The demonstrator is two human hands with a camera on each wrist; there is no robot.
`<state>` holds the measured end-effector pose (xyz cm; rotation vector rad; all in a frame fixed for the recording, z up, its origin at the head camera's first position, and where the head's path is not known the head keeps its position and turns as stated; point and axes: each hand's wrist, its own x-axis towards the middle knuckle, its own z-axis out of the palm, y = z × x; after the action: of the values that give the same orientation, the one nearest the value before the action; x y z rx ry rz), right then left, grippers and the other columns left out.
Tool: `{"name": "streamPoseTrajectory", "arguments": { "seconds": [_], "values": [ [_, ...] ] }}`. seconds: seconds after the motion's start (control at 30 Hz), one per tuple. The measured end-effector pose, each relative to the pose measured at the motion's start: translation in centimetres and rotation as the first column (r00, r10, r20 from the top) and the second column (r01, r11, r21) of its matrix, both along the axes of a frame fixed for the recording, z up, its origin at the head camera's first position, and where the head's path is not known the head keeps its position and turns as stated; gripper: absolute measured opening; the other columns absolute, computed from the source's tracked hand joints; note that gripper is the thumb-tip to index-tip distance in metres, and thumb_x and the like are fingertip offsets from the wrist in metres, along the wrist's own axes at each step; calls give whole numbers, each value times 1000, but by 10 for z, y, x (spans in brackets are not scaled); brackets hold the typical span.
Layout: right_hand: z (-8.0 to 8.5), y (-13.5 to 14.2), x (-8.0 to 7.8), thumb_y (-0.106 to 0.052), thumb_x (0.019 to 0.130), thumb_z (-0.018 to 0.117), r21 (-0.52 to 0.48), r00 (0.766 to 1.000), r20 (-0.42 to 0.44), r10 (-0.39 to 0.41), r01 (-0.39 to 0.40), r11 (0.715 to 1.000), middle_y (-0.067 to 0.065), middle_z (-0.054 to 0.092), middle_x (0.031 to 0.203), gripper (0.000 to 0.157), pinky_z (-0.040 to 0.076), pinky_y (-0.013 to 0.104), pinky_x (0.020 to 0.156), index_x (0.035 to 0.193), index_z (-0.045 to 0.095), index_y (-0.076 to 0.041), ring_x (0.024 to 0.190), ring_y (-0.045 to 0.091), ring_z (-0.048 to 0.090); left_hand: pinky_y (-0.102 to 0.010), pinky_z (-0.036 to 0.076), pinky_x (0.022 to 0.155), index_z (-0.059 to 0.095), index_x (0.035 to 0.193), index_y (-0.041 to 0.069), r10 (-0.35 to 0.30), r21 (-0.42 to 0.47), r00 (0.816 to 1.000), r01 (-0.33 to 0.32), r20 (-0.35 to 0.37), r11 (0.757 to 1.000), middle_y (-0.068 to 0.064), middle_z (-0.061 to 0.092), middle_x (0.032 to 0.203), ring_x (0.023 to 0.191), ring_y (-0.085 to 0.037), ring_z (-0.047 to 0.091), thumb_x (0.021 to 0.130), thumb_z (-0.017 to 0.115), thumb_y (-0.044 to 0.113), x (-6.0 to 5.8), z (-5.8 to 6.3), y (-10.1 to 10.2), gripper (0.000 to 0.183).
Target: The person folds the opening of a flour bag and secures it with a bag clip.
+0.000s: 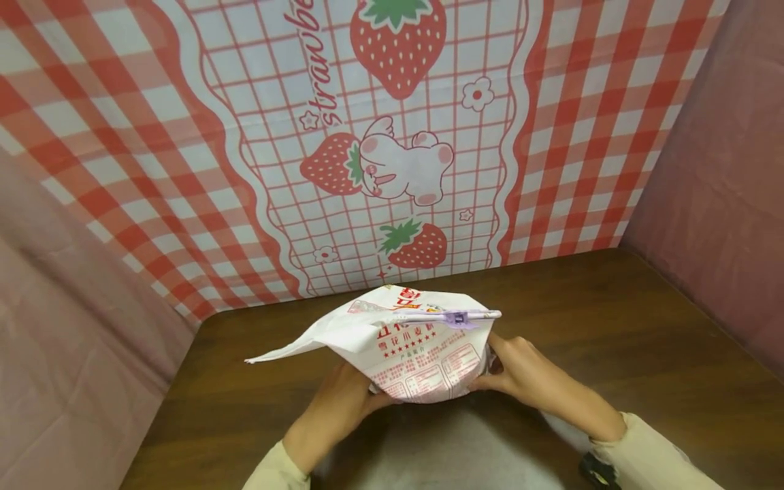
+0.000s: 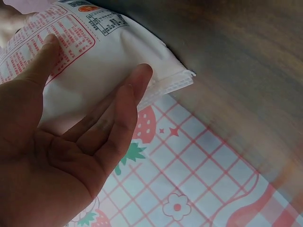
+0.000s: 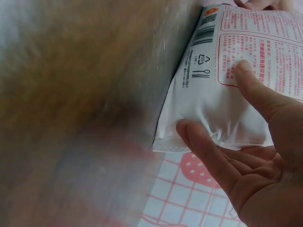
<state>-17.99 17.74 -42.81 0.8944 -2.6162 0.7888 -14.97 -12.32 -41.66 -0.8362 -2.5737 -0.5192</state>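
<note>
A white flour bag (image 1: 429, 364) with red print stands at the middle of the brown table in the head view. Its folded top is held by a purple bag clip (image 1: 458, 319), and a loose white corner sticks out to the left. My left hand (image 1: 339, 401) grips the bag's left side, thumb on the printed front. On the opposite side my right hand (image 1: 529, 374) holds it the same way. In the left wrist view the thumb presses the printed panel while the fingers bend around the side. The right wrist view shows the bag's bottom seam (image 3: 165, 145) beside the fingertips.
Behind the brown wooden table (image 1: 612, 320) hangs a red-and-white checked cloth (image 1: 576, 136) with strawberries. Pink cloth walls (image 1: 704, 204) close off both sides. A small black object (image 1: 597, 469) sits beside the right sleeve.
</note>
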Motion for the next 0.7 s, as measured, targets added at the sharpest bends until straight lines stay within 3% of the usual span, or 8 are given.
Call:
{"name": "streamPoseTrajectory", "arguments": {
  "seconds": [0.3, 0.7],
  "values": [
    [0, 0, -12, -47, 63, 73, -33, 999, -2, 35, -35, 999, -7, 66, 78, 65, 50, 24, 60, 112, 49, -12, 71, 5, 62, -27, 40, 94, 44, 125, 22, -22, 0, 1000, 22, -13, 1000, 10, 49, 122, 113, -8, 47, 69, 65, 51, -12, 1, -1, 67],
    [0, -2, -30, -49, 63, 73, -12, 997, 78, 20, -19, 1000, -7, 62, 68, 62, 43, 18, 50, 107, 49, -13, 58, -1, 54, -28, 47, 81, 51, 116, 22, 18, -14, 1000, -17, 21, 1000, 8, 57, 108, 98, -10, 56, 69, 65, 49, -27, -1, -2, 56]
  ]
}}
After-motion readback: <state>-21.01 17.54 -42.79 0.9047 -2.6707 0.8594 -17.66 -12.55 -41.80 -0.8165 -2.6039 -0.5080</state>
